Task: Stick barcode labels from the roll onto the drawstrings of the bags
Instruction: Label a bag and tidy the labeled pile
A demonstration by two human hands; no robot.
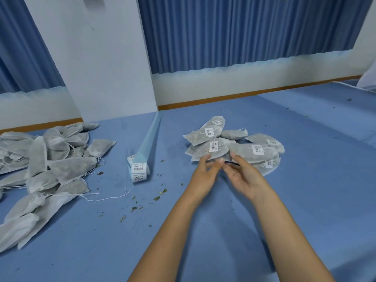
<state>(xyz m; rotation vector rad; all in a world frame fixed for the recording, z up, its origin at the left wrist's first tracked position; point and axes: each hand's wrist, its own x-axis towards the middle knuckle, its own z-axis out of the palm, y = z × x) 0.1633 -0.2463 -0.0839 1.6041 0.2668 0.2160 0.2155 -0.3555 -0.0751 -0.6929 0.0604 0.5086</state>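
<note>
Two heaps of bags lie on the blue cloth table [305, 180]. The unlabelled bags [46, 165] sprawl at 9 o'clock: flat pouches of grey-white, gauzy non-woven fabric, gathered at the neck, with thin white drawstrings trailing off them. The labelled bags [234, 147] sit just past centre at about 1 o'clock, the same soft pouches, each with a small white rectangular barcode label on its string.

Between the heaps, at 10 o'clock from my hands, the label roll [139, 169] shows white printed labels at its near end, and a long pale-blue glossy backing strip [151, 135] runs away from it toward 12. Dry green leaf crumbs [160, 193] are scattered near it.

My left hand [205, 174] and right hand [242, 176] meet at the 6 o'clock edge of the labelled pile, both motion-blurred, fingers loosely spread, the left fingertips [204, 158] at a bag's edge.
</note>
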